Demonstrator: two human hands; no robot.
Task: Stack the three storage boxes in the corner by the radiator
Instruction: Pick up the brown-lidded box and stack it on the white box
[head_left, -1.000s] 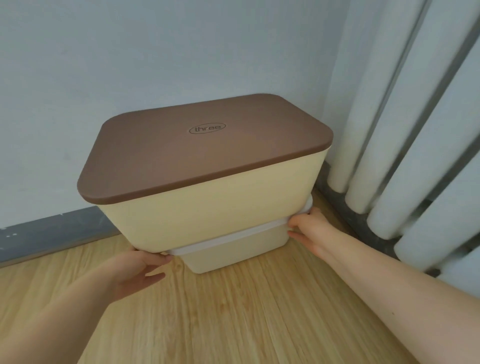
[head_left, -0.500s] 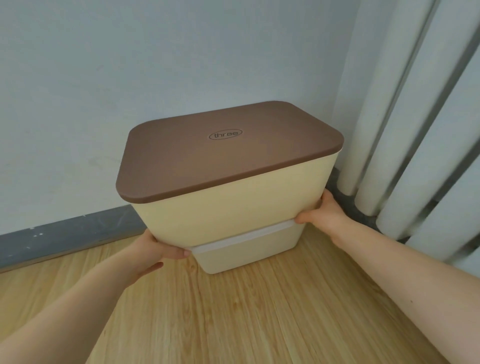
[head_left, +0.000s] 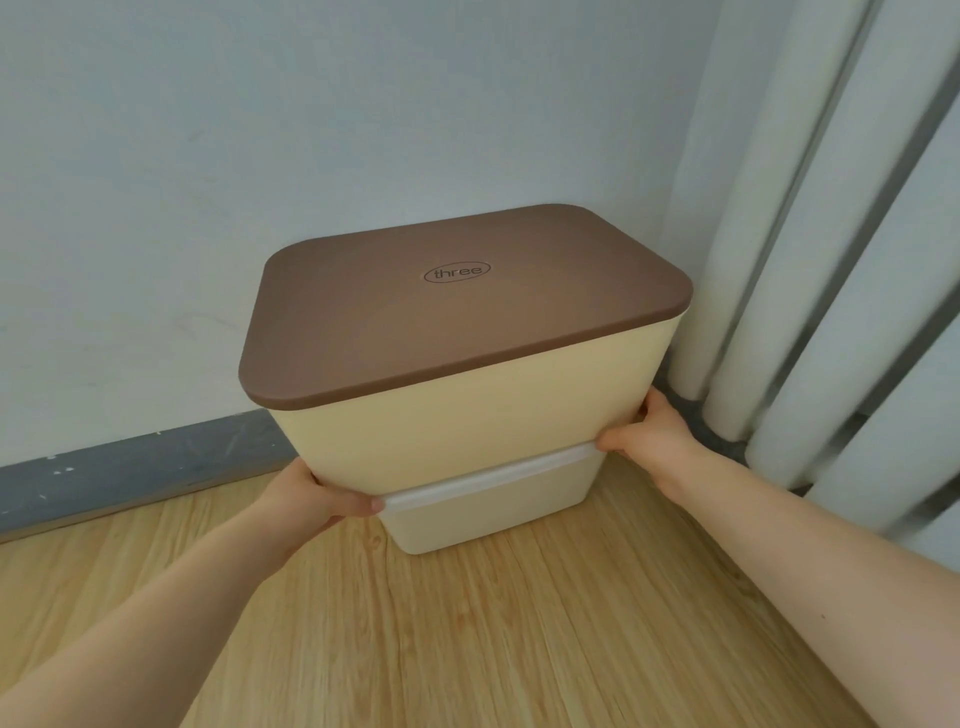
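A cream storage box (head_left: 467, 415) with a brown lid (head_left: 457, 306) marked "three" sits on top of a paler box (head_left: 488, 512) with a white lid rim, on the wooden floor in the corner. My left hand (head_left: 317, 499) grips the upper box's lower left corner, thumb on its front. At the lower right corner, my right hand (head_left: 649, 434) holds the same box. A third box is not in view.
White radiator columns (head_left: 810, 291) stand right of the stack, very close to it. A pale wall with a grey skirting board (head_left: 130, 467) runs behind. Wooden floor (head_left: 493, 634) stretches in front.
The stack has shifted farther back and right, toward the corner by the radiator. Both hands have stayed at the upper box's lower corners and moved with it.
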